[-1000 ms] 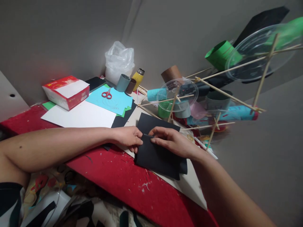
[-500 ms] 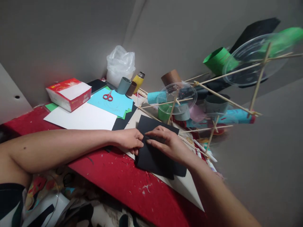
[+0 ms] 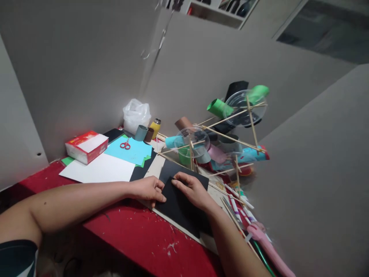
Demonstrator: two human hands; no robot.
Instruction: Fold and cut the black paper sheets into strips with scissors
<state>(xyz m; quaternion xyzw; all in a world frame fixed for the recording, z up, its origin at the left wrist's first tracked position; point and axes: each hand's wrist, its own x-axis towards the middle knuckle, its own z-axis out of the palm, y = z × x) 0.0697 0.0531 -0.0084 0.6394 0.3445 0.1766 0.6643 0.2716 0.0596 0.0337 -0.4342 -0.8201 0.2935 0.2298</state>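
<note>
A sheet of black paper (image 3: 184, 209) lies before me, over more black paper (image 3: 173, 168) and a pale board (image 3: 154, 165). My right hand (image 3: 191, 189) pinches its upper corner between thumb and fingers. With fingers curled, my left hand (image 3: 150, 191) grips the sheet's left edge; the fingertips are partly hidden. Beyond my left forearm lie white paper (image 3: 98, 169) and blue paper (image 3: 135, 152), with red-handled scissors (image 3: 125, 144) on the blue.
A tissue pack (image 3: 87, 147), a plastic bag (image 3: 136, 115) and a yellow bottle (image 3: 155, 127) stand behind. To the right rises a stick frame (image 3: 230, 136) with clear discs and paper tubes. Markers (image 3: 235, 207) and a pink glue gun (image 3: 263, 242) lie near my right forearm.
The view has tilted up and shows more wall and shelf. My right hand has closed on the black sheet's corner, and the sheet has shifted over the paper beneath.
</note>
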